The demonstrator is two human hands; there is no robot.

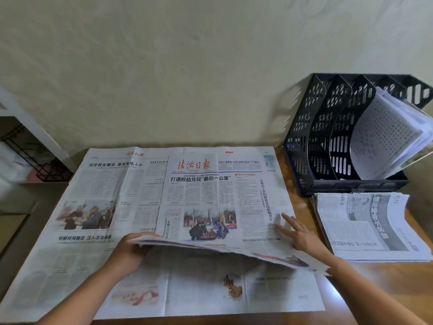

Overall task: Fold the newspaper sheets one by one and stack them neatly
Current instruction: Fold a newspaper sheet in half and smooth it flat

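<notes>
Open newspaper sheets (98, 207) cover most of the wooden table (379, 277). On top lies a folded sheet with a red masthead (210, 191), its near edge lifted off the pile. My left hand (127, 252) grips that lifted near-left edge, fingers curled under the paper. My right hand (297, 233) lies flat with straight fingers on the sheet's right side, pressing it down. A stack of folded newspapers (370, 226) sits to the right, apart from both hands.
A black plastic file rack (328, 141) stands at the back right against the wall, with papers (386, 134) leaning in its right slot. A white shelf with a black wire rack (25, 151) stands off the table's left side.
</notes>
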